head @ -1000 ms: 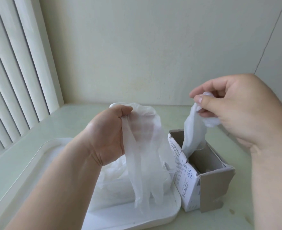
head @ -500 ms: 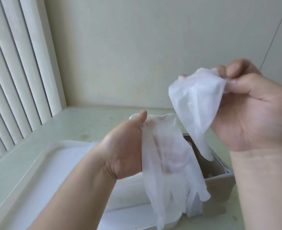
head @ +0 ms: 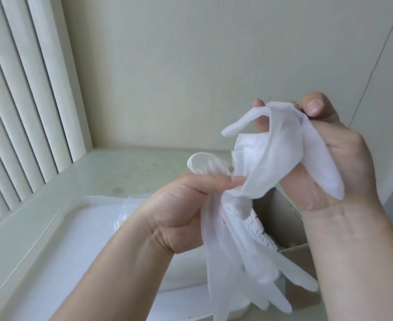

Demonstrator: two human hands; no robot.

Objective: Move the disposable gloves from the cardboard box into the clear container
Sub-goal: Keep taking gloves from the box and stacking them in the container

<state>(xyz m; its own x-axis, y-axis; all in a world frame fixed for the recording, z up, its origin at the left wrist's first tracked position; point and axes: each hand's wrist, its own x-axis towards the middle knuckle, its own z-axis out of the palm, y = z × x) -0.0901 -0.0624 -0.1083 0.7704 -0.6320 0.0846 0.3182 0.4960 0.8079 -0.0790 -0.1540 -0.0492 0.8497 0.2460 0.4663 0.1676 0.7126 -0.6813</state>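
A bunch of gloves (head: 232, 251) is being gripped by the left hand (head: 181, 205). The thumb is being pressed across the cuffs and the fingers are curled round them, so the glove fingers are dangling down in front of the box (head: 285, 212). Another glove (head: 279, 158) is being pinched up top by the right hand (head: 343, 163), thumb and fingertips closed on its edge, palm facing the camera. It's being draped down over that palm and is touching the left-hand bunch right by the thumb. Both lots are being held up in the air. The box, open on top, is being mostly hidden behind them, under the right wrist. The container (head: 130, 202) is being half covered by the left forearm, next to a white tray (head: 40, 230). Everything's being carried by a pale counter (head: 103, 174), with blinds (head: 17, 100) on the left.
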